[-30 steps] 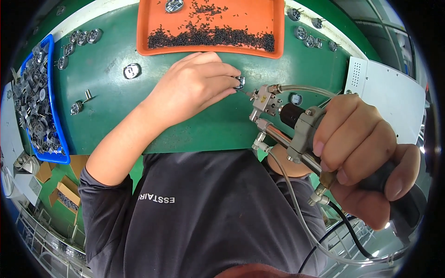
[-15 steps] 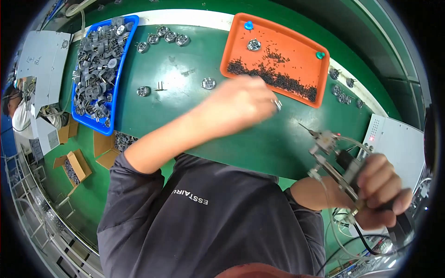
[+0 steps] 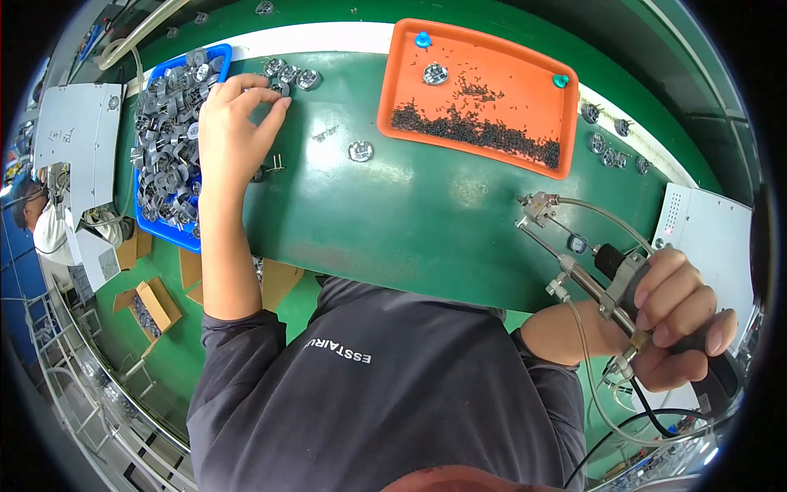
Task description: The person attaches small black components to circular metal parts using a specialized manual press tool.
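Left hand [image 3: 232, 131] now over green bench [image 3: 393, 221]

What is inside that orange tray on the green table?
The flat orange plastic tray holds a dark band of tiny screws, one round silver metal part and two small blue-green caps. Whatever lies under the screws is hidden.

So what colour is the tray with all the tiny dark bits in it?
Orange tray, with two small blue-green knobs, seen in the head view.
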`<action>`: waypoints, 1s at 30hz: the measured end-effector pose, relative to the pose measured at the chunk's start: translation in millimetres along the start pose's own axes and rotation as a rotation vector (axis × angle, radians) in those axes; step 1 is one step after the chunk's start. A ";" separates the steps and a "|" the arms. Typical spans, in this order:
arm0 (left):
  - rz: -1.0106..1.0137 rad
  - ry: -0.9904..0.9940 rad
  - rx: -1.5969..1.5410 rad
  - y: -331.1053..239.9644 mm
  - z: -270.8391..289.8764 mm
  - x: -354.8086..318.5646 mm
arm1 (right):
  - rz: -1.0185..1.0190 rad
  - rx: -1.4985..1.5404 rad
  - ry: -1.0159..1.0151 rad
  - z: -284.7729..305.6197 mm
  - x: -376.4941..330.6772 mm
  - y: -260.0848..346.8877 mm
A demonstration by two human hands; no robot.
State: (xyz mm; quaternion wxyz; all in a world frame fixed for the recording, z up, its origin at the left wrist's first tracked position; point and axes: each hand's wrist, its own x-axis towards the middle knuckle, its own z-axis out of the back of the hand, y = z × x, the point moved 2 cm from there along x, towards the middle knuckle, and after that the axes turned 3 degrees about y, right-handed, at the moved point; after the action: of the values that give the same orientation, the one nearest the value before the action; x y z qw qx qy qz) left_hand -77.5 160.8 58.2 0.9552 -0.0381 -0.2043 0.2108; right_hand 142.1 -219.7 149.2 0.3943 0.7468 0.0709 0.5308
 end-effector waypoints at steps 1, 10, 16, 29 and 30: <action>-0.004 0.003 -0.007 -7.5 2.4 1.0 | -0.012 -0.024 0.001 -0.2 -0.4 0.5; -0.114 0.274 -0.375 -71.9 -11.1 -32.9 | 0.014 0.074 -0.083 -7.7 -2.8 -3.4; -0.318 0.310 -0.563 -113.3 -32.2 -25.8 | -0.064 0.065 0.022 -1.9 2.8 -2.2; -0.612 0.332 -0.726 -187.2 -65.8 2.6 | -0.122 -0.020 0.046 -3.0 3.6 5.6; -0.608 0.287 -0.724 -188.7 -67.1 1.2 | -0.126 -0.016 -0.005 -4.6 3.3 6.5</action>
State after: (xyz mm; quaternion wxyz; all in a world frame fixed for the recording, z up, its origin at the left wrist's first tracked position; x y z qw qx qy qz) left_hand 23.9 -9.1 27.4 0.9175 -0.3347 -0.1325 -0.1693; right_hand 137.6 -220.0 156.5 0.4332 0.7390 0.1128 0.5035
